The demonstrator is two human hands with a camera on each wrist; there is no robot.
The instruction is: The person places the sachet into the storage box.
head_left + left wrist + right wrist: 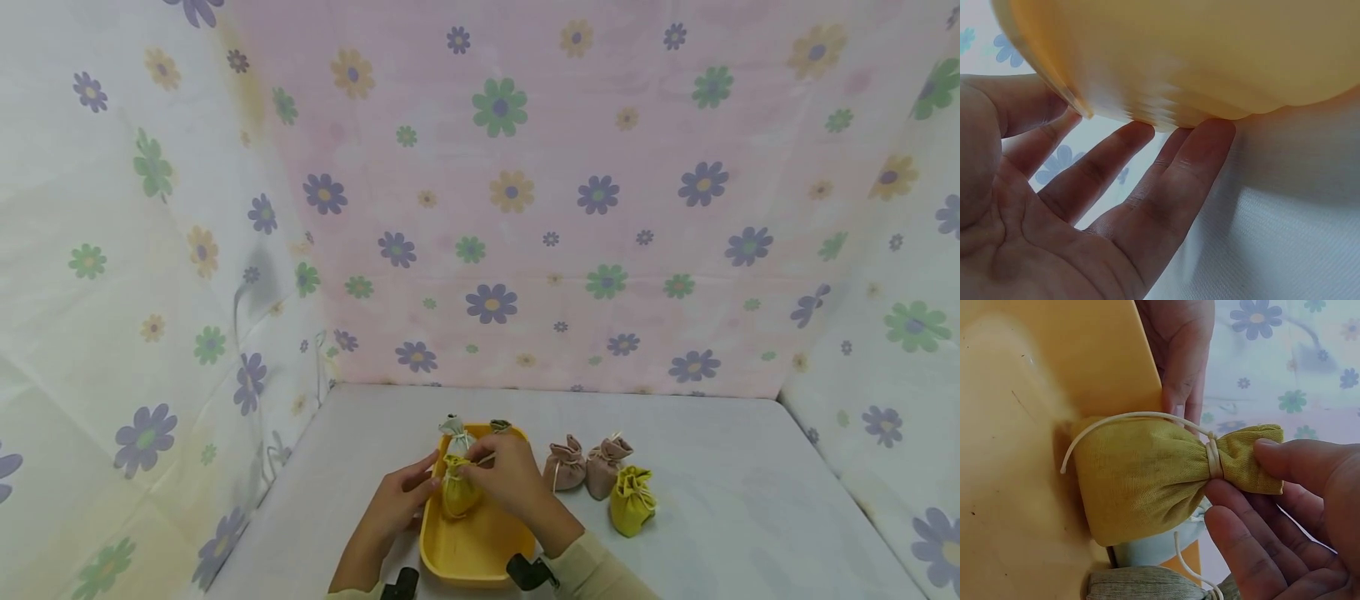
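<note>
Looks about halfway to me, three in, three out
Head view: yellow pouch (459, 496) sits in the tray (480, 560) with a white one (454, 435) and a grey one (500, 427), leaving two brown ones (567, 468) (604, 471) and another yellow one (632, 507) outside; left wrist: left hand (1041, 234) isn't gripping, fingers just touching the tray; right wrist: right hand (1338, 500) pinches that pouch's neck

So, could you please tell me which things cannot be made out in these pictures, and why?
Contents of the held yellow pouch: hidden by its tied cloth, right wrist view.
Most of the grey-green pouch: behind the right hand, head view.
Lower part of the pale pouch: behind the held yellow pouch, head view.
Inside of the yellow tray: hidden by its outer wall, left wrist view.
</note>
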